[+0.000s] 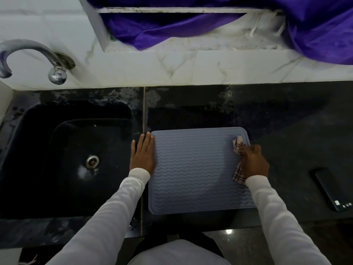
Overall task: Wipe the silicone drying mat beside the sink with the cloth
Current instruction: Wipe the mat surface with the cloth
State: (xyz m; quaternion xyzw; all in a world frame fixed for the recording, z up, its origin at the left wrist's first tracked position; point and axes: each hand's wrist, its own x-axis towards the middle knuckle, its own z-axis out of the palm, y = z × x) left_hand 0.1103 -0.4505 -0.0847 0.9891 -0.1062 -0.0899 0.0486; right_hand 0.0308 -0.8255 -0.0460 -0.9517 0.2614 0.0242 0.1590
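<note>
A blue-grey silicone drying mat [196,169] with wavy ridges lies flat on the dark counter, just right of the sink. My left hand [142,153] rests flat with fingers together on the mat's left edge. My right hand [254,162] is closed on a checked cloth [237,145], pressing it onto the mat's right edge near the far corner. Part of the cloth shows again below the hand, by my wrist.
A black sink [63,155] with a metal drain [92,161] lies to the left, with a chrome tap [38,58] on the tiled wall. A dark phone [331,190] lies on the counter at right. Purple fabric [315,31] hangs over the window ledge.
</note>
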